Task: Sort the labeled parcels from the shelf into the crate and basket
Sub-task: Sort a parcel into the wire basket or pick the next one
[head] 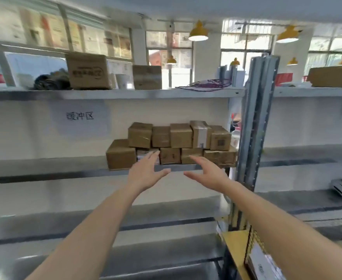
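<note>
Reached toward the stack of parcels (pixel 171 145) with both hands, empty and spread. Left hand (pixel 144 172) with fingers straight, tips just before the stack's lower row; right hand (pixel 205 171) likewise loose, a little right of the stack's middle, touching nothing. Stood in two rows on the middle shelf (pixel 44 168), the stack hard against the grey upright post (pixel 255 126) at its right end (five boxes above, about as many below, though blur made the count unsure). Below the stack and to its right, near the frame's lower corner, showed a dark wire basket (pixel 336 229) and a yellow-rimmed container (pixel 234 251), possibly the crate.

Judged as small taped cardboard cartons: stiff-walled, dry, not slippery, probably light enough for one hand each. Best taken by two opposite side faces, thumb against fingers, from the top row first, since drawing one out of the bottom row would likely topple those resting on it. Labels too smeared to read.
</note>
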Demonstrator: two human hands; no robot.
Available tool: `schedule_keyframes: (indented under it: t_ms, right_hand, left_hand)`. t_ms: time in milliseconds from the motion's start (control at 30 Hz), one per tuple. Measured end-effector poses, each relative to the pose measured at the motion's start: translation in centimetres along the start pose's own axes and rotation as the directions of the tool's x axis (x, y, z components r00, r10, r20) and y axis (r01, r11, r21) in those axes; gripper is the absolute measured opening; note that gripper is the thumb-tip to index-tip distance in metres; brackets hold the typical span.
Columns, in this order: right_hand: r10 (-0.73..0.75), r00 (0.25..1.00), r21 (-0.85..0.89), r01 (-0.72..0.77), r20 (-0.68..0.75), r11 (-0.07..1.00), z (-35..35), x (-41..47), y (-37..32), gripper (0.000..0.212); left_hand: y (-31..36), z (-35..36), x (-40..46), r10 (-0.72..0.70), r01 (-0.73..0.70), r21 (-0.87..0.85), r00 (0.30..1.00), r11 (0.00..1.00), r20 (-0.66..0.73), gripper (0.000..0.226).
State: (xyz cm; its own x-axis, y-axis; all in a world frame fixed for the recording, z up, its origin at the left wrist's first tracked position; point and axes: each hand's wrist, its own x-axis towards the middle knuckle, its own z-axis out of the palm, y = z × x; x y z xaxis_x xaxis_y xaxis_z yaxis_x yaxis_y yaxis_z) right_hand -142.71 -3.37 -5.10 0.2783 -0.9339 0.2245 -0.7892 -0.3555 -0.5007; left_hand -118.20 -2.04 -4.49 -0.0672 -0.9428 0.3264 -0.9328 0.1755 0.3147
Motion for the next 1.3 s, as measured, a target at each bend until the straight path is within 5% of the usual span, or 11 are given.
schedule_keyframes:
  t_ms: [233,467,933,1300]
  right_hand:
    - [-0.213,0.976,-0.002,0.213,0.049,0.977,8.5,4.2,-18.1,0.08]
    - [-0.207,0.978,-0.048,0.208,0.026,0.977,13.4,11.0,-24.9,0.074]
    - [0.1,0.956,-0.057,-0.12,-0.276,0.991,12.3,30.3,-18.0,0.07]
    - [0.306,0.936,0.033,-0.305,-0.172,0.952,13.7,37.1,-12.9,0.088]
  left_hand:
    - [-15.8,-10.9,-7.3,-0.211,0.219,0.04,0.968,0.975,-0.136,0.089]
    - [-26.5,-13.8,-7.5,-0.305,0.303,-0.039,0.94,0.952,-0.151,0.089]
    - [-30.6,-9.4,14.3,-0.123,0.114,-0.188,0.992,0.976,-0.038,0.086]
    - [-25.5,-2.6,26.4,-0.062,0.129,-0.492,0.987,0.861,0.149,0.072]
